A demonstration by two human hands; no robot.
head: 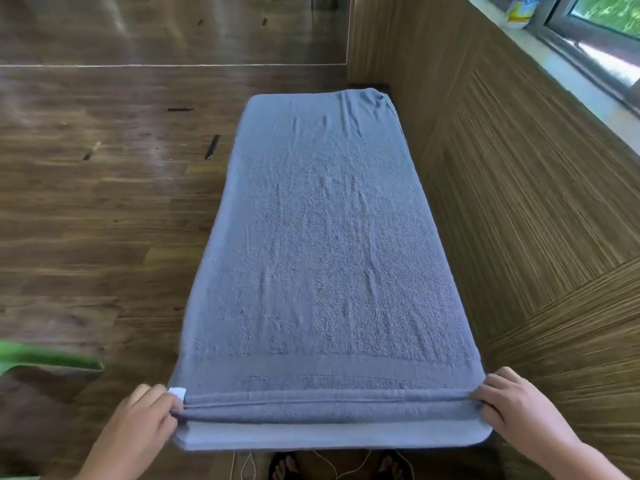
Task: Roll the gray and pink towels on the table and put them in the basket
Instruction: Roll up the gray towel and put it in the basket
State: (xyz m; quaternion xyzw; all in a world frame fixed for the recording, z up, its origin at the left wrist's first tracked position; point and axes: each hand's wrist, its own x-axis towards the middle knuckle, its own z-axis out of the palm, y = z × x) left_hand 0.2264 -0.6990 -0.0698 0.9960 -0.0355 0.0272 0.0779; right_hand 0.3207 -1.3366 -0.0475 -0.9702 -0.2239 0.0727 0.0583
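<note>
While the long gray terry towel (325, 237) is lying flat along the narrow surface (332, 438) and covering nearly all of it, the left hand (145, 417) is pinching the left end of a small fold at the towel's near edge, just beside a white tag (177, 393). The right hand (512, 407) is pinching the fold's right end, fingers curled on the cloth. The fold is running straight between both hands, above the dark wooden floor (86, 220).
</note>
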